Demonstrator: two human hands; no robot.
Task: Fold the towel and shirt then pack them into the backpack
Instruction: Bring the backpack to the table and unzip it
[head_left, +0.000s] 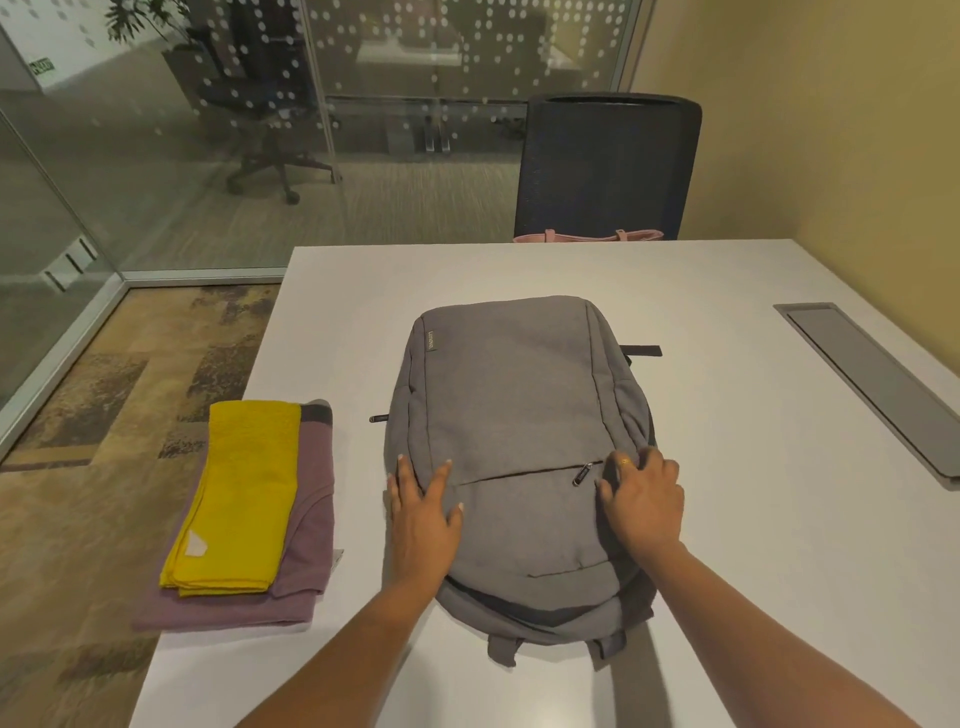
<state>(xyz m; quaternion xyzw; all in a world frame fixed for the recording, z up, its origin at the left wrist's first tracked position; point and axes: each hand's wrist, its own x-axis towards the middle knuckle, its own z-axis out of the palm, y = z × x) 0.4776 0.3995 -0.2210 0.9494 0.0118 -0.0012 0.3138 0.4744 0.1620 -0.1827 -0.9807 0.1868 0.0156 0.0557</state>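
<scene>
Item 1: grey backpack (511, 415), lying flat at the centre of the white worktop (727, 571), front face up, its front-pocket zip pull (583, 474) at about 4 o'clock on the panel. We see all zips closed.

Item 2: yellow towel (241, 499), folded long, resting on top of item 3.

Item 3: mauve shirt (306, 519), folded, at 9 o'clock from the backpack, at the worktop's left edge and apart from the bag.

Item 4: our left hand (423, 519), fingers spread flat on the backpack's near left side, holding nothing.

Item 5: our right hand (644, 504), fingers curled, pinching the bag's fabric just beside the zip pull.

Item 6: dark office chair (605, 166), at 12 o'clock beyond the worktop.

Item 7: grey cable hatch (878, 389), at 3 o'clock.
</scene>
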